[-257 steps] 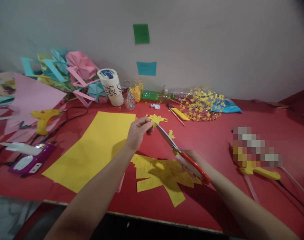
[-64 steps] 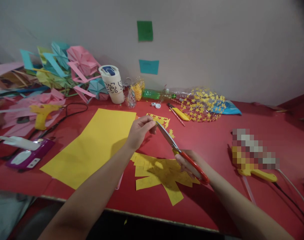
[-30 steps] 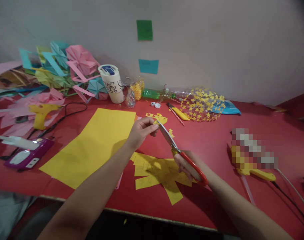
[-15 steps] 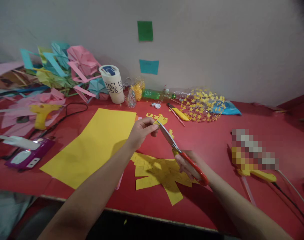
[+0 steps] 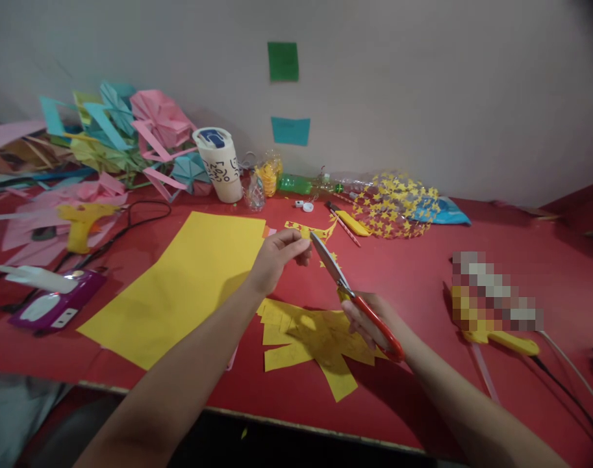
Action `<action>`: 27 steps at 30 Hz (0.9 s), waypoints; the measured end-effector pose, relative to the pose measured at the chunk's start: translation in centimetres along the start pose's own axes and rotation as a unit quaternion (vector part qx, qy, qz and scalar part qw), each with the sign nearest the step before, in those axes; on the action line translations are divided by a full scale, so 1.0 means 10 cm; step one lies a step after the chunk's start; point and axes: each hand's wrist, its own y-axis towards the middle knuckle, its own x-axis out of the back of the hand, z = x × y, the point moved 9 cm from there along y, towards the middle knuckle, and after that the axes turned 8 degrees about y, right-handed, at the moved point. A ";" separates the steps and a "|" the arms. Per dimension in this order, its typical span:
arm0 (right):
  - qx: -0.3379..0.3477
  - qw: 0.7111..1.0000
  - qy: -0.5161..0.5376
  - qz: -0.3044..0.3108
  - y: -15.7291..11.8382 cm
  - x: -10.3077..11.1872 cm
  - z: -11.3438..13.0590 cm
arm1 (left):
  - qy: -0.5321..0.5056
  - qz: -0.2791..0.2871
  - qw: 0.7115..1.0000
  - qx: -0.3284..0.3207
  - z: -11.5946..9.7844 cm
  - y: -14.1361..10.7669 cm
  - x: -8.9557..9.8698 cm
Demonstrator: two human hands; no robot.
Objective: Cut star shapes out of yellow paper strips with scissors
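My left hand (image 5: 282, 255) pinches a small piece of yellow paper (image 5: 306, 234), mostly hidden by the fingers. My right hand (image 5: 367, 318) grips a pair of scissors (image 5: 332, 265) by its red handles, with the blade tips right at that piece. Behind the hands lie a yellow strip with star-shaped cut-outs (image 5: 292, 225) and a few yellow paper stars (image 5: 331, 261). Below the hands, several yellow paper strips (image 5: 286, 354) are fanned out in an overlapping pile. A large yellow sheet (image 5: 179, 286) lies beside my left forearm.
Along the wall stand folded paper decorations (image 5: 160, 120), a white tumbler (image 5: 221, 166), a green bottle (image 5: 296, 184) and a clear star-covered ball (image 5: 396, 205). Glue guns lie left (image 5: 82, 224) and right (image 5: 510, 341). A purple power box (image 5: 57, 302) sits left; a yellow cutter (image 5: 353, 223) lies behind.
The paper at my left fingertips now looks smaller, and a thin yellow offcut shows beyond the scissor tips. The scissors have shifted slightly; both arms stay almost in place.
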 end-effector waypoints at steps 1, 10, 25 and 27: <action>0.013 1.000 -0.001 0.000 0.00 0.00 0.02 | 0.003 0.011 1.000 0.002 0.01 -0.01 -0.03; 0.022 1.000 0.011 -0.006 0.03 0.02 -0.02 | 0.007 -0.013 1.000 -0.022 -0.05 -0.01 0.02; 0.039 0.999 0.006 0.035 0.00 -0.03 0.03 | 0.013 -0.027 1.000 -0.002 -0.05 -0.02 0.05; 0.042 0.998 0.004 0.037 -0.01 -0.03 0.05 | 0.015 -0.026 1.000 -0.001 -0.06 -0.01 0.04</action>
